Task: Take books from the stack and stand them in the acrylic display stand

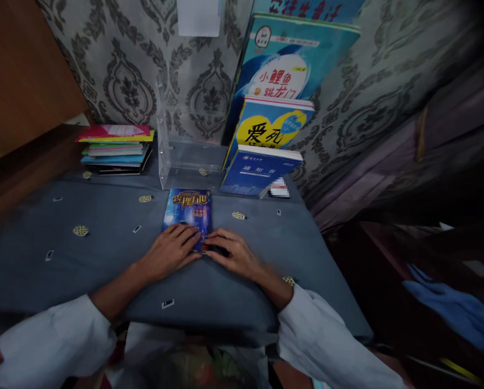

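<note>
Blue bk [187, 213] lies closed & flat on worktop [112, 232] in front of clear rack [161, 162], not lifted, other bks [274, 124] standing at rack; L hand [171, 248] fingers extended flat over bk, no visible grip; R hand [234, 254] fingers curled at near R corner, hold can't be told

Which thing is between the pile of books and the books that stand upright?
In the head view, a transparent upright panel stands between the pile of books and the upright books.

Grey-blue, printed-cloth-covered table [116, 216] bore a glossy blue rectangular book [189, 209] beneath the left fingers [183, 233]; clear plastic rack [161, 156] stood beyond them; multicoloured book stack [118, 152] lay beyond, leftward.
</note>
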Action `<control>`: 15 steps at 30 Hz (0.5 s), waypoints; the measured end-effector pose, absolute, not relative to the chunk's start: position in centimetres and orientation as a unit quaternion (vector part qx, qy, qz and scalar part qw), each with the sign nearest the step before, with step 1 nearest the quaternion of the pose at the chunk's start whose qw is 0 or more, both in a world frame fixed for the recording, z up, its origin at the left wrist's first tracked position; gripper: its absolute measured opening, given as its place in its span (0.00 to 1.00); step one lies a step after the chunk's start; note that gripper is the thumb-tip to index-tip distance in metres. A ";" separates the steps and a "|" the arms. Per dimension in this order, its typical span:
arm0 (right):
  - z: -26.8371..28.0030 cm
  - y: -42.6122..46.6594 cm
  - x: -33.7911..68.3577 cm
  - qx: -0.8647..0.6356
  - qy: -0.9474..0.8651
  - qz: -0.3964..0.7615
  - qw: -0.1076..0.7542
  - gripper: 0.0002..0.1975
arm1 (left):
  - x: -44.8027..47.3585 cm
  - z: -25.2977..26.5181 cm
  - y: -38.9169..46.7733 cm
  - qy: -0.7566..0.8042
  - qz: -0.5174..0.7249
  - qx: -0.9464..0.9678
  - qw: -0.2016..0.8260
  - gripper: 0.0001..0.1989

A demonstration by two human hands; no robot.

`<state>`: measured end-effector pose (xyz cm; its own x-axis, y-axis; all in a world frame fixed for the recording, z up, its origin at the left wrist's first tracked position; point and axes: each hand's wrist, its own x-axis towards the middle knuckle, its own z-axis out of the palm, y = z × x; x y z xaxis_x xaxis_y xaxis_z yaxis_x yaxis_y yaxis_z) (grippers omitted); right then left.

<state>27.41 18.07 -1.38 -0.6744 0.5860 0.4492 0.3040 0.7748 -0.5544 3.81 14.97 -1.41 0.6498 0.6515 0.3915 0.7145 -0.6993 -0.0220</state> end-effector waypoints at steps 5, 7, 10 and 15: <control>-1.5 18.2 27.3 -0.280 -0.882 0.212 0.315 0.09 | 3.8 -1.0 14.9 -0.403 -0.193 -0.894 0.034 0.25; -1.5 18.2 27.2 -0.300 -0.880 0.202 0.306 0.09 | 3.6 -0.9 15.0 -0.422 -0.207 -0.883 0.004 0.24; -1.6 18.6 26.9 -0.326 -0.880 0.183 0.292 0.11 | 2.8 -1.2 15.8 -0.455 -0.230 -0.860 -0.020 0.21; -2.4 20.2 26.0 -0.354 -0.875 0.185 0.272 0.19 | 0.9 -3.4 18.7 -0.535 -0.249 -0.807 -0.017 0.24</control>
<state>25.99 20.22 -2.38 -0.6011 0.7213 0.3442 0.5199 0.6800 -0.5170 0.94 18.73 -3.44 0.3034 0.8724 0.3833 0.8551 -0.4268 0.2944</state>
